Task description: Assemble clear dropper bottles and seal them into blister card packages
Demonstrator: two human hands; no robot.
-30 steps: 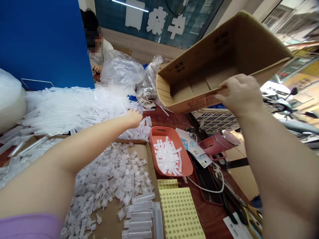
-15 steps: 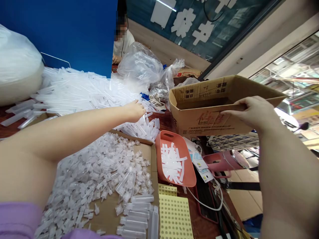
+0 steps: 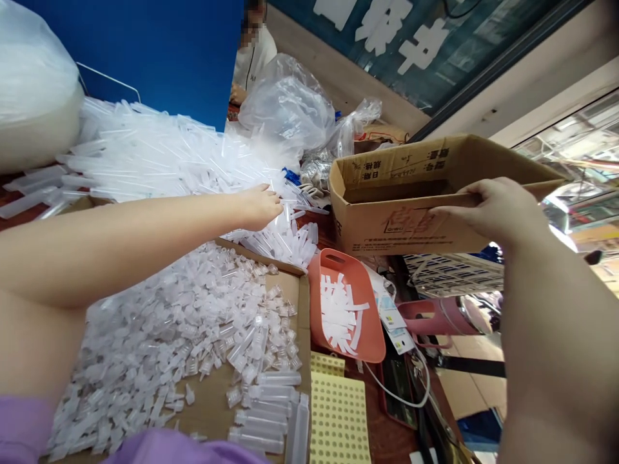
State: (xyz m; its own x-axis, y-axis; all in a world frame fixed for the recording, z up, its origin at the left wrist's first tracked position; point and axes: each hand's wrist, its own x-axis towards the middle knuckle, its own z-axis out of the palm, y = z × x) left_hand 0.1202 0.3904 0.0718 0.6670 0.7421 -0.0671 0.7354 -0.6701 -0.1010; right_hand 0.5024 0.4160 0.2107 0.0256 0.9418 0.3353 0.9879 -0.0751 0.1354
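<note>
Clear plastic tubes [image 3: 159, 161] make the biggest mass we see, a long heap across the far left of the table, against the blue panel [image 3: 159, 51]. Nearer us, a flat cardboard tray [image 3: 290, 290] carries a wide scatter of small clear caps [image 3: 193, 335] and a few short capped tubes. Our right hand [image 3: 493, 209] holds a brown cardboard box [image 3: 411, 193] off the table, open side up, fingers curled over its near rim and clamped on the wall. Below it lies an orange scoop tray [image 3: 353, 335] with white strips, then a yellow hole rack [image 3: 338, 419]. Our left hand [image 3: 261, 205] rests on the right end of the tube heap, fingers loosely bent and touching the tubes; we cannot tell whether it grips any.
</note>
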